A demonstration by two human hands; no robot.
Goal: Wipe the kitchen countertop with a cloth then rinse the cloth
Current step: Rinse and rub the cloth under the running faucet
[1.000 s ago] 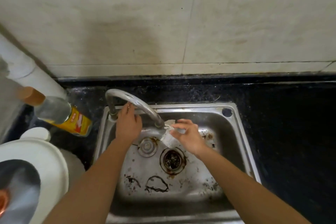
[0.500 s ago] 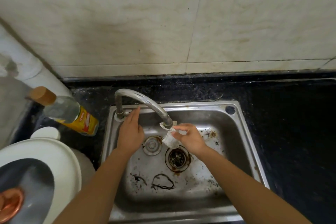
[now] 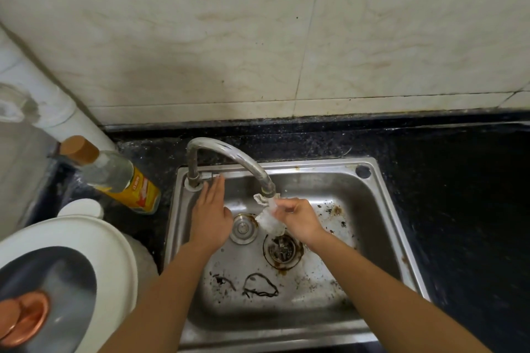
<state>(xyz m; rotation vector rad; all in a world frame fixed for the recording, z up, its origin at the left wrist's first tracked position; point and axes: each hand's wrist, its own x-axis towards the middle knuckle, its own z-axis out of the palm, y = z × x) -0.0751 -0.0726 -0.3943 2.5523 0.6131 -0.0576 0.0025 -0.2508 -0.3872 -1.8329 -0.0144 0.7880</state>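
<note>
Rinsing is the step in hand: the small white cloth point(image 3: 269, 216) sits directly under the mouth of the tap point(image 3: 229, 153), over the basin of the sink point(image 3: 315, 165) at centre frame. It is pinched between the thumb and fingers of the right hand point(image 3: 299, 222). Compared with a second ago, the left hand point(image 3: 210, 216) has come off the tap's neck, which it then gripped. Its fingers point(image 3: 218, 186) now lie straight and together, tips at the small lever point(image 3: 210, 175) by the tap's base, gripping nothing. The cloth has kept its place under the spout throughout. Judgement: the lever has just been worked or is about to be. A pale streak below the spout suggests water, but flow cannot be confirmed. Wiping of the dark table point(image 3: 444, 195) appears finished, with only the rinse outstanding. The cloth is bunched into a short roll with its long axis near-vertical in the frame, the upper end crumpled against the spout mouth. The lower end points down and slightly right toward the open drain point(image 3: 282, 249). A yellow-labelled bottle point(image 3: 120, 178) stands at left of frame.
</note>
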